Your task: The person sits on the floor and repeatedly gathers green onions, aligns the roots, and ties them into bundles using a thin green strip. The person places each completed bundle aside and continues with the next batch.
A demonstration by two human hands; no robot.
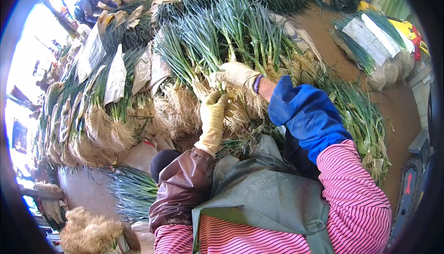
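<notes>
A large heap of green onions [225, 28] lies in front of me, leaves pointing away and pale stringy roots [178, 110] towards me. My left hand [212, 117], in a cream glove, has its fingers curled around the lower part of a green onion stalk [220, 87]. Just above it, my gloved right hand [239, 75] pinches the same stalk from the right side, its fingertips partly hidden. The two hands are close together over the root ends. Loose green scraps [239, 146] lie between the roots and my dark green apron [263, 191].
Bundled onions with root clumps [109, 129] stand in rows at left, sheets of sacking among them. More onions lie right [364, 122] and by my left elbow [133, 191]. A wrapped bundle [374, 42] rests on the brown floor [399, 112]. Another person [92, 6] bends at upper left.
</notes>
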